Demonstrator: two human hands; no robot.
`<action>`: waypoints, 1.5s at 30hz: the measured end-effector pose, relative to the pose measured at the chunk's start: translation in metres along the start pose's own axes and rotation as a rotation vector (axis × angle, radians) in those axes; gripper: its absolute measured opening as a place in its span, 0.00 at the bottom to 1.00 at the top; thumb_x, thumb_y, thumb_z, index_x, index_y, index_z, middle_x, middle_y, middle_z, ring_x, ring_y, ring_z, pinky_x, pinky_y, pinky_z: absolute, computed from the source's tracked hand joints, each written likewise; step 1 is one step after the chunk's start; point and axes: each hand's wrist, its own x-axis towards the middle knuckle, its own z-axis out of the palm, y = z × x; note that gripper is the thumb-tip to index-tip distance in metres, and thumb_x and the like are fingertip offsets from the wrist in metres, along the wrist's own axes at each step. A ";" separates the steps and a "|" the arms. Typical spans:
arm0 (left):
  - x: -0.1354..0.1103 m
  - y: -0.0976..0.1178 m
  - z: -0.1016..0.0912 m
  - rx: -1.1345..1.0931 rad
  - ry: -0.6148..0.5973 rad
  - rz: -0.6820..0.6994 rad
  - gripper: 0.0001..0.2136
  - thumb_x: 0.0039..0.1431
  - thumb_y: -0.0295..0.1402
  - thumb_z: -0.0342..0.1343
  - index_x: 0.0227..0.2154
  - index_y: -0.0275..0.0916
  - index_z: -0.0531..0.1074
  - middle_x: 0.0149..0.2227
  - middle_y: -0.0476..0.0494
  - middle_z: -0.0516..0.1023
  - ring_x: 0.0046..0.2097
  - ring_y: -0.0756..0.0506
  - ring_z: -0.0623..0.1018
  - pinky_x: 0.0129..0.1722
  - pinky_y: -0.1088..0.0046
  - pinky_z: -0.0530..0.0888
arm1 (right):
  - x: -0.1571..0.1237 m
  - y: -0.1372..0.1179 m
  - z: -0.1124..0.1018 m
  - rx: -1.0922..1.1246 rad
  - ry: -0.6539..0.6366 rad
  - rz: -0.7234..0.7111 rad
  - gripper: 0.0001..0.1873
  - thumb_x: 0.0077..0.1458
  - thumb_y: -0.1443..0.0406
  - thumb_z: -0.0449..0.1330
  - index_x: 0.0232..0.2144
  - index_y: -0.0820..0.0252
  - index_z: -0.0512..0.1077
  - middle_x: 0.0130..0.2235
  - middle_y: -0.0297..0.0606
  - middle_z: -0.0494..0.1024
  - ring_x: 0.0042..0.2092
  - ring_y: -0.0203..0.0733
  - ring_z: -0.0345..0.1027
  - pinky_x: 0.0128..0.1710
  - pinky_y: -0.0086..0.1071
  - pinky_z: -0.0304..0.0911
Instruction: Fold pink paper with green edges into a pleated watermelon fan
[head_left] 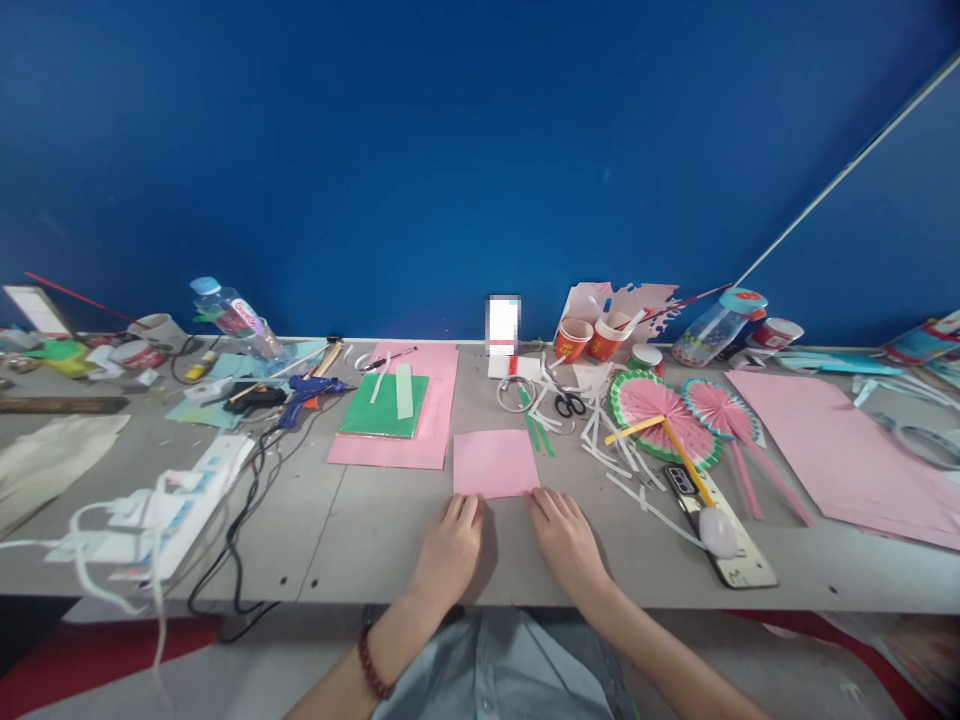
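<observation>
A small pink sheet of paper [496, 463] lies at the middle of the table in front of me. My left hand [454, 543] is closed at its near left corner, palm down, fingers together on the edge. At the near right corner my right hand [566, 538] takes hold of the paper in the same way. Both thumbs are mostly hidden beneath the hands. Just beyond the paper are thin green strips [538, 428] and a roll of tape [516, 394]. Black-handled scissors [570, 403] lie to the right of the tape.
Left stand a green paper pack [384, 406] on a larger pink sheet [442, 375], a blue glue gun [309, 395] and a white power strip [187, 510] with cables. Right are white paper scraps [611, 440], watermelon-patterned paper fans [645, 405], a phone [739, 555] and red paper cups [574, 340].
</observation>
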 end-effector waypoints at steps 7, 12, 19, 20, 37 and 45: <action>-0.006 0.015 0.004 -0.106 0.041 -0.102 0.25 0.56 0.28 0.45 0.59 0.36 0.58 0.51 0.37 0.68 0.55 0.37 0.65 0.51 0.57 0.70 | 0.000 -0.017 -0.013 0.035 -0.078 0.085 0.24 0.54 0.70 0.55 0.54 0.57 0.65 0.44 0.45 0.73 0.47 0.49 0.64 0.44 0.41 0.57; -0.009 0.016 0.008 -0.091 0.055 -0.104 0.26 0.55 0.29 0.46 0.58 0.36 0.58 0.52 0.37 0.67 0.55 0.36 0.65 0.50 0.57 0.71 | -0.004 -0.025 -0.013 0.033 -0.082 0.132 0.24 0.53 0.67 0.56 0.54 0.56 0.66 0.47 0.45 0.72 0.52 0.52 0.61 0.48 0.44 0.55; -0.008 0.019 0.005 -0.067 0.079 -0.112 0.26 0.54 0.28 0.46 0.58 0.36 0.59 0.50 0.37 0.68 0.54 0.37 0.65 0.50 0.58 0.70 | -0.003 -0.030 -0.011 0.027 -0.091 0.152 0.23 0.52 0.68 0.56 0.52 0.57 0.67 0.48 0.46 0.72 0.52 0.53 0.61 0.48 0.47 0.55; -0.008 0.019 0.004 -0.075 0.079 -0.113 0.26 0.54 0.28 0.47 0.58 0.37 0.59 0.50 0.37 0.68 0.54 0.37 0.65 0.50 0.58 0.70 | -0.003 -0.030 -0.011 0.032 -0.085 0.151 0.23 0.53 0.68 0.56 0.52 0.57 0.67 0.49 0.47 0.72 0.52 0.53 0.61 0.49 0.47 0.55; -0.003 0.032 0.006 -0.052 0.092 -0.224 0.25 0.55 0.30 0.48 0.58 0.36 0.61 0.49 0.36 0.67 0.54 0.36 0.64 0.52 0.55 0.66 | -0.008 -0.031 -0.008 0.123 -0.077 0.181 0.26 0.52 0.67 0.56 0.55 0.51 0.64 0.52 0.41 0.70 0.57 0.53 0.55 0.53 0.46 0.51; -0.006 0.032 0.013 -0.070 0.119 -0.205 0.25 0.54 0.29 0.48 0.57 0.34 0.62 0.55 0.35 0.65 0.56 0.37 0.64 0.55 0.57 0.65 | -0.008 -0.032 -0.007 0.098 -0.093 0.204 0.24 0.54 0.65 0.55 0.55 0.50 0.65 0.53 0.42 0.70 0.56 0.53 0.56 0.53 0.50 0.48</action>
